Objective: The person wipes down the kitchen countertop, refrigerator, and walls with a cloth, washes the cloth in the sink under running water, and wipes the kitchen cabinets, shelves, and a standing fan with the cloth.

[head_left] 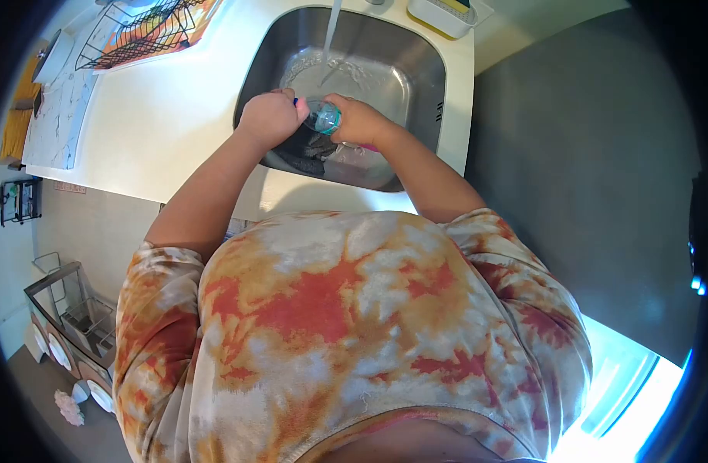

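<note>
My right hand (357,122) is wrapped round a clear container (323,118) with a teal band, perhaps a cup or a jar, held over the sink. My left hand (273,118) is closed in a fist beside the container's other side. A small blue bit shows at its fingers; what it belongs to is hidden. Below both hands is the stainless steel sink (427,85). Water (332,35) runs from above into it and splashes behind the container. Dark items (304,158) lie in the near left part of the sink, and a pink edge (369,147) shows under my right wrist.
White counter (168,116) surrounds the sink. A black wire rack (145,38) stands at the far left. A white holder (444,17) with a yellow and green sponge sits behind the sink's right corner. A large grey panel (577,139) rises on the right.
</note>
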Demonstrator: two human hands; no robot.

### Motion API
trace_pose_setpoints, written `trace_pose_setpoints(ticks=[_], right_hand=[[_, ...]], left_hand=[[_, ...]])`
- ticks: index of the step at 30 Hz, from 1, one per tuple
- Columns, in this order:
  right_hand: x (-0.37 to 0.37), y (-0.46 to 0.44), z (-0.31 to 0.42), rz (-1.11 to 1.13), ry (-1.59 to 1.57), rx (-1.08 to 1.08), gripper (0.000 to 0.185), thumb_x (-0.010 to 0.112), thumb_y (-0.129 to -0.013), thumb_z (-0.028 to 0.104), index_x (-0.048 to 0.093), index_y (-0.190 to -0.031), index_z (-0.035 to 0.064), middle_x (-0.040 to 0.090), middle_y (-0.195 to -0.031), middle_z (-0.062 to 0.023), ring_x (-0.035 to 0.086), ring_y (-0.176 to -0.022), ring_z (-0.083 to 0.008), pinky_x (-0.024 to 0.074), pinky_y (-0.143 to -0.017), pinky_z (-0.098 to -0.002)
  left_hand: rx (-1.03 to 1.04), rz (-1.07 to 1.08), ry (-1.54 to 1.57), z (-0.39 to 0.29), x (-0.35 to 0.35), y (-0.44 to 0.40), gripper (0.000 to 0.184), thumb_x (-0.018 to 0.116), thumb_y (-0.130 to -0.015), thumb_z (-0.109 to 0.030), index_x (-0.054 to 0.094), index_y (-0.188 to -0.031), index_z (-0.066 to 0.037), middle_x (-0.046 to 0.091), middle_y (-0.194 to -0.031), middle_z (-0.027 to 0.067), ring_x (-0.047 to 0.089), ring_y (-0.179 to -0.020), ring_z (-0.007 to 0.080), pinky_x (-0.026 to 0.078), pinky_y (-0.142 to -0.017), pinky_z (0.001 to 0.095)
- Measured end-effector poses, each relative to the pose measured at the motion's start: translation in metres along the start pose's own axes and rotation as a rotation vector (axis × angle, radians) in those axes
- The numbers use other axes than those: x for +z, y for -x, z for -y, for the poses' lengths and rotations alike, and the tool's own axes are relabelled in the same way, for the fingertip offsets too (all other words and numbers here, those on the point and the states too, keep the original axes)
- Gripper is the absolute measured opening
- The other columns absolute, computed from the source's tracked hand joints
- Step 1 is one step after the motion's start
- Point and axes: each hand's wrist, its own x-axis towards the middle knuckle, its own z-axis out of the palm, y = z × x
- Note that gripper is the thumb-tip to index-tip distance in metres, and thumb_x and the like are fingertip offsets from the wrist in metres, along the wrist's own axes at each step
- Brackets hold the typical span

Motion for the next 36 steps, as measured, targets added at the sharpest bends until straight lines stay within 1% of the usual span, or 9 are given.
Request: trace_pose_setpoints(ticks=[4,8,10,14,16,25,28,33,36], right_hand=[[0.004,-0.001,0.009,-0.008,0.081,0.082,0.070,0.073,-0.058,0.014,0.050,-0.124,0.0130,0.060,-0.112,-0.0195,0.059,-0.103,-0.0350,0.0475,-0.089,-0.0404],[0.010,0.005,-0.005,0.069,0.236,0.204,0.067,0.074,-0.063,0.020,0.051,-0.126,0.0166,0.058,-0.118,-0.0173,0.058,-0.108,-0.0344,0.0481,-0.091,-0.0407],[0.014,0.007,-0.012,0.102,0.271,0.210,0.065,0.073,-0.065,0.021,0.050,-0.127,0.0176,0.057,-0.119,-0.0171,0.058,-0.109,-0.0344,0.0480,-0.091,-0.0406],[0.018,0.011,-0.011,0.138,0.370,0.277,0.056,0.065,-0.072,0.019,0.051,-0.127,0.0195,0.057,-0.121,-0.0158,0.057,-0.111,-0.0335,0.0477,-0.091,-0.0431],[0.018,0.011,-0.009,0.145,0.402,0.310,0.054,0.062,-0.074,0.018,0.051,-0.126,0.0197,0.056,-0.121,-0.0154,0.057,-0.112,-0.0330,0.0474,-0.092,-0.0445],[0.023,0.010,-0.011,0.151,0.462,0.313,0.052,0.058,-0.075,0.015,0.051,-0.127,0.0200,0.056,-0.120,-0.0157,0.057,-0.112,-0.0334,0.0461,-0.092,-0.0492],[0.025,0.008,-0.014,0.133,0.393,0.313,0.055,0.064,-0.074,0.017,0.050,-0.127,0.0194,0.056,-0.120,-0.0163,0.057,-0.112,-0.0339,0.0458,-0.093,-0.0469],[0.023,0.005,-0.012,-0.068,-0.063,0.090,0.076,0.077,-0.060,0.018,0.047,-0.129,0.0153,0.054,-0.123,-0.0174,0.056,-0.111,-0.0361,0.0457,-0.094,-0.0403],[0.015,0.003,0.002,-0.103,-0.091,0.096,0.076,0.075,-0.059,0.018,0.047,-0.129,0.0142,0.055,-0.122,-0.0182,0.056,-0.110,-0.0357,0.0459,-0.094,-0.0401]], left_hand=[[-0.200,0.145,0.034,0.039,0.038,-0.028,0.053,0.028,-0.094,-0.036,0.066,-0.089,0.000,0.062,-0.106,0.0261,0.061,-0.100,0.0385,0.045,-0.091,0.0452],[-0.284,0.191,0.044,0.046,0.019,-0.020,0.055,0.024,-0.095,-0.034,0.065,-0.098,0.003,0.061,-0.110,0.0269,0.059,-0.104,0.0394,0.043,-0.095,0.0455],[-0.105,0.069,0.024,0.048,0.013,-0.008,0.057,0.021,-0.098,-0.034,0.062,-0.096,0.005,0.062,-0.103,0.0287,0.058,-0.099,0.0433,0.043,-0.091,0.0477],[-0.197,0.056,0.166,0.054,0.021,-0.004,0.059,0.021,-0.099,-0.036,0.063,-0.095,0.005,0.062,-0.100,0.0293,0.058,-0.097,0.0442,0.044,-0.091,0.0474],[-0.080,-0.038,0.219,0.061,0.031,-0.002,0.059,0.024,-0.099,-0.038,0.063,-0.091,0.006,0.062,-0.094,0.0298,0.058,-0.094,0.0448,0.044,-0.089,0.0478],[-0.075,-0.051,0.248,0.049,0.016,0.009,0.055,0.027,-0.099,-0.037,0.061,-0.094,0.006,0.062,-0.092,0.0296,0.057,-0.093,0.0448,0.043,-0.087,0.0475],[-0.101,-0.103,0.302,0.050,0.021,0.009,0.054,0.029,-0.099,-0.039,0.060,-0.101,0.005,0.062,-0.096,0.0288,0.058,-0.096,0.0442,0.043,-0.087,0.0467],[-0.068,-0.048,0.384,0.038,0.025,0.009,0.051,0.042,-0.097,-0.042,0.059,-0.105,0.005,0.063,-0.097,0.0276,0.059,-0.097,0.0423,0.045,-0.086,0.0453],[-0.054,-0.076,0.455,0.022,0.011,0.005,0.050,0.048,-0.095,-0.043,0.060,-0.104,0.005,0.064,-0.095,0.0269,0.060,-0.095,0.0414,0.046,-0.085,0.0445]])
